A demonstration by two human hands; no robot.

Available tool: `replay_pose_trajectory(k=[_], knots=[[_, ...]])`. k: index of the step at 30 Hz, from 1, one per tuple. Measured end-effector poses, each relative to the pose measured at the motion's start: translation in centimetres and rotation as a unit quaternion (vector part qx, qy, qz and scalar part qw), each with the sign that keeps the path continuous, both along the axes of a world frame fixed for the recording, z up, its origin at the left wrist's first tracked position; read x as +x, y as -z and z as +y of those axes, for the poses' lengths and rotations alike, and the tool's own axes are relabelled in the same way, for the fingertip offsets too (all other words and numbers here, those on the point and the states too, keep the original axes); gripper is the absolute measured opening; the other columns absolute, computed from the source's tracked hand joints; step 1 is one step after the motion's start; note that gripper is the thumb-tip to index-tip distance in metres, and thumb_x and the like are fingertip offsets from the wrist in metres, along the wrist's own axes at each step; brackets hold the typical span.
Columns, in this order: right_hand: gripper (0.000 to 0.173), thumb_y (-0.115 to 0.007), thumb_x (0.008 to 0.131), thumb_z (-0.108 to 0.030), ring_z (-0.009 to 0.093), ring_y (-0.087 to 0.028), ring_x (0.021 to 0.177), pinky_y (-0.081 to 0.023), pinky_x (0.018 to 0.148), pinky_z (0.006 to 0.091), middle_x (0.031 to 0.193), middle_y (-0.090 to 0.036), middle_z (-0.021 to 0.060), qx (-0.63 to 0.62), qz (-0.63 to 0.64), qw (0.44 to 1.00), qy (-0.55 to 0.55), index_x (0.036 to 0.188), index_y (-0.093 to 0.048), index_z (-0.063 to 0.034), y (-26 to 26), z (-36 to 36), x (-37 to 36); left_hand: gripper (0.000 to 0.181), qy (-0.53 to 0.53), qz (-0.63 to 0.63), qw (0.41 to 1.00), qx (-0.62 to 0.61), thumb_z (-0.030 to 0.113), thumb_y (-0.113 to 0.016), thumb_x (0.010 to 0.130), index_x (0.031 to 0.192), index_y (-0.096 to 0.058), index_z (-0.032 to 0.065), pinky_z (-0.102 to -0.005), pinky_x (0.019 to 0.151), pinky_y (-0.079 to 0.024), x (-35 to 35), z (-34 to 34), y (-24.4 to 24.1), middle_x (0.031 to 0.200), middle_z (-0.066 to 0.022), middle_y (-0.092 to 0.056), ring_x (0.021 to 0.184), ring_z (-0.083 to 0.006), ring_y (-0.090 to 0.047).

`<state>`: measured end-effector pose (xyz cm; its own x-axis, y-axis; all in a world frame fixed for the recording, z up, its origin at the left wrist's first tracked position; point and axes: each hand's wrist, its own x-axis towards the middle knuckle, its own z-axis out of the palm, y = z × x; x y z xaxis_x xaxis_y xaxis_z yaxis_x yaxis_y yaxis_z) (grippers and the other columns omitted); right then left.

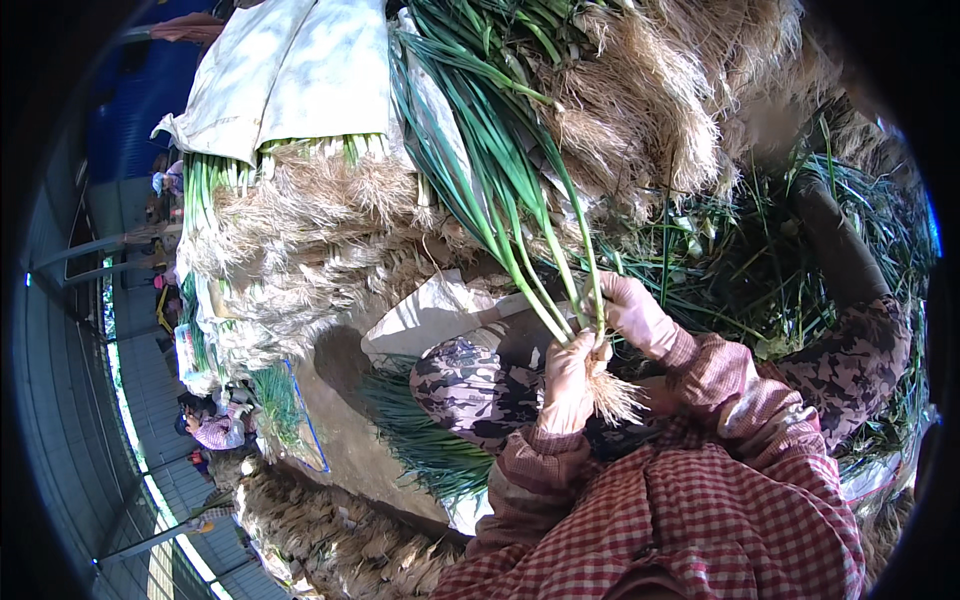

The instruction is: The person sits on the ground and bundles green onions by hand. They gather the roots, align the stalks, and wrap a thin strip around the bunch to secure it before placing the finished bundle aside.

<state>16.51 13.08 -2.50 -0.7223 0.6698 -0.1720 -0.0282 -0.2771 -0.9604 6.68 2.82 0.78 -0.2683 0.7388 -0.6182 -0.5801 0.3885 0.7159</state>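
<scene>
Several long green onions (517, 247) with pale stems and stringy roots lie across my two hands, their leaves reaching up and to the left. My left hand (568, 379) is closed round the lower stems, just left of the roots (611, 394). On the other side, my right hand (634, 311) has its fingers bent against the rightmost stem; its fingertips are partly hidden, and whether it pinches that stem is unclear. Both hands are above my lap, between my knees in camouflage trousers (469, 390).
Stacked green onions, roots outward (315, 195), stand ahead under a white cloth sheet (322, 75). More rooted onions (645, 105) are heaped at upper right. Loose green leaves (727, 270) litter the right side. Green onions (427, 435) lie beside my left knee. Other people sit far left.
</scene>
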Motion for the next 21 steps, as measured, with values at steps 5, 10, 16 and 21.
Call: replay_pose_trajectory(k=[5,10,16,21], knots=[[0.008,-0.057,0.088,-0.012,0.008,-0.056,0.066,-0.045,0.057,0.0232,0.076,-0.059,-0.0007,-0.213,0.139,0.964,0.081,0.090,-0.056,-0.0043,0.9,-1.0,1.8,0.021,-0.028,-0.008,0.999,-0.027,0.020,-0.051,0.091,0.095,-0.057,-0.0005,-0.0183,0.041,-0.035,0.0,0.7,0.1,0.068,-0.0024,-0.054,0.053,-0.0085,-0.048],[0.010,-0.057,0.087,-0.014,0.012,-0.057,0.061,-0.043,0.049,0.0199,0.078,-0.059,0.0056,-0.334,0.272,0.901,0.056,0.087,-0.054,-0.0051,0.4,-2.1,2.4,0.030,-0.056,-0.069,0.996,0.017,0.025,-0.046,0.094,0.106,-0.055,-0.0007,-0.0165,0.043,-0.032,-1.1,1.8,-0.8,0.068,-0.0011,-0.053,0.049,-0.0060,-0.040],[0.015,-0.058,0.087,-0.019,0.006,-0.047,0.052,-0.040,0.045,0.0194,0.074,-0.056,0.0013,-0.242,0.090,0.956,0.138,0.091,-0.054,-0.0051,-0.5,1.3,4.4,0.027,-0.019,0.067,0.998,-0.003,0.018,-0.049,0.091,0.105,-0.057,-0.0041,-0.0204,0.050,-0.037,-1.2,2.3,-1.7,0.080,-0.0040,-0.057,0.060,-0.0081,-0.047],[0.024,-0.054,0.090,-0.023,0.007,-0.048,0.054,-0.039,0.052,0.0190,0.072,-0.061,0.0011,-0.173,0.024,0.980,0.099,0.083,-0.063,-0.0022,-2.6,2.8,2.6,0.023,-0.135,0.041,0.988,0.060,0.017,-0.055,0.087,0.099,-0.057,-0.0024,-0.0318,0.077,-0.050,-2.1,0.9,-1.1,0.098,-0.0143,-0.060,0.087,-0.0203,-0.060]])
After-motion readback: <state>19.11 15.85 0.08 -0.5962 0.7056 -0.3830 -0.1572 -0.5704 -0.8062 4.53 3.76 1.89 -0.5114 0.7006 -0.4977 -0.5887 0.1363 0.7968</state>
